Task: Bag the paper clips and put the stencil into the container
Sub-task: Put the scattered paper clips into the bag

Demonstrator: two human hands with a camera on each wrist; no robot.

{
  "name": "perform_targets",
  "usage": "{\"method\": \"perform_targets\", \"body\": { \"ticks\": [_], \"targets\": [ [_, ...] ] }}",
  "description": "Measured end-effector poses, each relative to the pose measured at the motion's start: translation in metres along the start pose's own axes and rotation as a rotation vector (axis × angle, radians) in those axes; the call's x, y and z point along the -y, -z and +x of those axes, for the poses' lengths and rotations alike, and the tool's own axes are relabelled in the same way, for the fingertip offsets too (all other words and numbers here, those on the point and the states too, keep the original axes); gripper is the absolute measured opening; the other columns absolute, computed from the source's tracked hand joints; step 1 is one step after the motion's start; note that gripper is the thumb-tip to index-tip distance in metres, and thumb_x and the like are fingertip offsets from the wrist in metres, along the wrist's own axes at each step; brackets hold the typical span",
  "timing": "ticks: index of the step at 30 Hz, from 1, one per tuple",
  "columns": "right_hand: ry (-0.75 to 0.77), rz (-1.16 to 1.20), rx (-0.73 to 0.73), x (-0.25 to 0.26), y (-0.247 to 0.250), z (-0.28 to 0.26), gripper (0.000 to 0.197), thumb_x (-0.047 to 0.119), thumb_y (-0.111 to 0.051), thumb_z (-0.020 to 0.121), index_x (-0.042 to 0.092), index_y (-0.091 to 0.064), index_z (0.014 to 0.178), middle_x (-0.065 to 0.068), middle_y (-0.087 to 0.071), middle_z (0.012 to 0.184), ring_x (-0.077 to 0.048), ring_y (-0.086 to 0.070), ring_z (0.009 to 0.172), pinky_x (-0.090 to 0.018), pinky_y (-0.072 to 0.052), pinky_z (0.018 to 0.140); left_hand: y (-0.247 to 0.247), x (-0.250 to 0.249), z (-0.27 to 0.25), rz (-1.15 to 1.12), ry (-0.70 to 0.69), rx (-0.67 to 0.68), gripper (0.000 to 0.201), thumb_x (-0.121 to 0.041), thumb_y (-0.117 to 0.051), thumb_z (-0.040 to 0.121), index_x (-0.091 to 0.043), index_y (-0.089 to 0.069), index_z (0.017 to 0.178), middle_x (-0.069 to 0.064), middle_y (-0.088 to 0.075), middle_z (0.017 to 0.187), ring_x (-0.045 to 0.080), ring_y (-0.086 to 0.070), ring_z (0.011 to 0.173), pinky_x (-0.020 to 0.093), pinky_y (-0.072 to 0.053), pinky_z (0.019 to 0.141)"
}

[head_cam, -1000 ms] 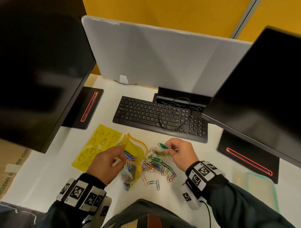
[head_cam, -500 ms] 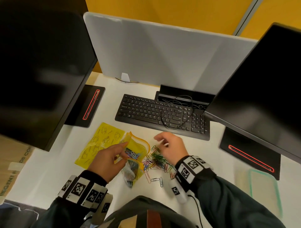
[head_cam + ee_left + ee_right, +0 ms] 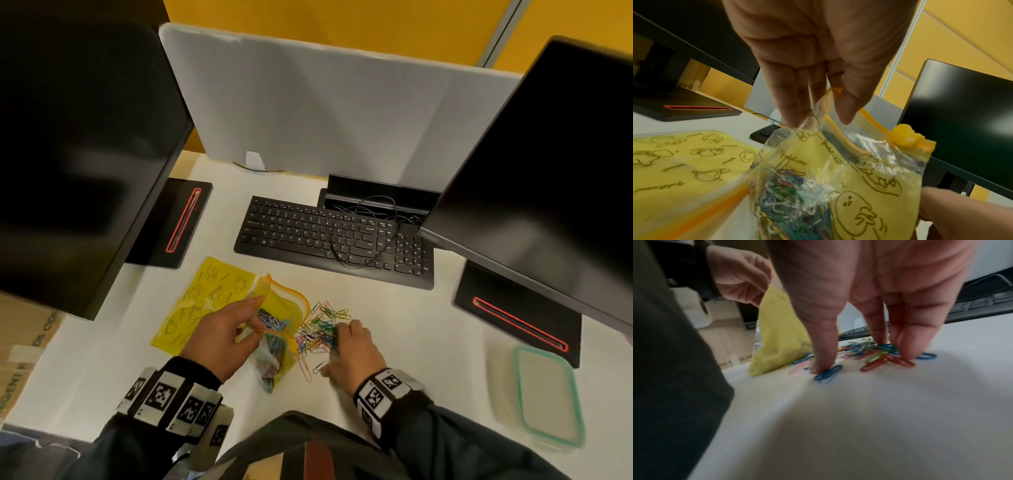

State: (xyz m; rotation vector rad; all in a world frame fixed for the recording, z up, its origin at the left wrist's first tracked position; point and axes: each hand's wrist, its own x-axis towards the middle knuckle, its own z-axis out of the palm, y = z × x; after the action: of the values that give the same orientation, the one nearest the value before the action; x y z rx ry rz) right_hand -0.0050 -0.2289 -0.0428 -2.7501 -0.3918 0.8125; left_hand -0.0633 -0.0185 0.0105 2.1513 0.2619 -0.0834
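Observation:
A yellow printed zip bag (image 3: 284, 318) holds several coloured paper clips and is held open at its rim by a pinch of my left hand (image 3: 255, 313). The left wrist view shows that left hand (image 3: 818, 116) pinching the clear rim of the bag (image 3: 838, 178). Loose paper clips (image 3: 322, 329) lie in a pile just right of the bag. My right hand (image 3: 337, 339) is down on the pile's near side. In the right wrist view the right hand (image 3: 863, 360) presses thumb and fingertips (image 3: 906, 352) on the paper clips (image 3: 875, 356). The yellow stencil (image 3: 205, 301) lies flat under the bag's left side.
A clear container with a green rim (image 3: 544, 394) sits at the right near the table edge. A black keyboard (image 3: 335, 240) with a loose cable lies behind the clips. Two dark monitors (image 3: 78, 154) (image 3: 548, 171) overhang the sides, and a grey divider (image 3: 325, 113) stands behind.
My right hand held a few green clips beside the bag's mouth a second ago; it has since dropped onto the pile, nearer to me. The left hand keeps its pinch on the bag.

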Motion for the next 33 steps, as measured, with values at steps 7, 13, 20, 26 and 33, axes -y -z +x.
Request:
{"method": "perform_targets", "body": {
  "ticks": [7,13,20,26,33],
  "targets": [
    [0.05,0.103,-0.151,-0.034,0.012,0.003,0.045,0.036,-0.062,0.084,0.014,-0.05,0.121,-0.005,-0.048,0.122,-0.024,-0.051,0.111,-0.034,-0.048,0.092,0.0,0.004,-0.004,0.006,-0.014,-0.023,0.044,0.0,-0.066,0.075,-0.043,-0.058,0.073,-0.016,-0.049,0.122,0.008,-0.049,0.115,0.019,-0.044,0.081],
    [-0.023,0.095,-0.053,-0.042,0.003,-0.008,0.067,0.033,-0.071,0.077,0.015,-0.04,0.133,-0.005,-0.041,0.132,-0.022,-0.046,0.12,-0.032,-0.042,0.1,0.002,0.005,-0.002,0.006,0.007,-0.051,0.044,0.001,-0.066,0.074,-0.042,-0.058,0.069,-0.013,-0.052,0.121,0.008,-0.052,0.107,0.012,-0.042,0.076],
    [0.042,0.149,-0.219,-0.026,0.018,0.014,0.033,0.028,-0.054,0.09,0.012,-0.055,0.119,-0.007,-0.05,0.12,-0.025,-0.054,0.108,-0.034,-0.048,0.091,0.003,0.003,-0.002,0.0,0.011,-0.023,0.041,0.0,-0.066,0.074,-0.04,-0.058,0.069,-0.015,-0.051,0.122,0.008,-0.052,0.11,0.017,-0.042,0.08],
    [-0.054,0.099,-0.117,-0.027,0.02,0.007,0.079,0.066,-0.061,0.071,0.015,-0.042,0.127,-0.003,-0.04,0.127,-0.021,-0.04,0.117,-0.035,-0.046,0.094,0.004,0.006,-0.001,0.014,0.007,-0.021,0.038,-0.001,-0.066,0.074,-0.038,-0.058,0.073,-0.015,-0.051,0.121,0.007,-0.052,0.109,0.014,-0.041,0.078],
    [0.049,-0.068,-0.016,0.01,-0.005,0.001,0.094,0.056,-0.07,0.068,0.012,-0.026,0.139,-0.005,-0.033,0.135,-0.024,-0.034,0.122,-0.037,-0.041,0.103,0.002,0.002,0.002,0.032,0.007,-0.003,0.037,0.0,-0.066,0.074,-0.032,-0.055,0.059,-0.013,-0.051,0.121,0.007,-0.05,0.11,0.01,-0.04,0.077]
  ]
}}
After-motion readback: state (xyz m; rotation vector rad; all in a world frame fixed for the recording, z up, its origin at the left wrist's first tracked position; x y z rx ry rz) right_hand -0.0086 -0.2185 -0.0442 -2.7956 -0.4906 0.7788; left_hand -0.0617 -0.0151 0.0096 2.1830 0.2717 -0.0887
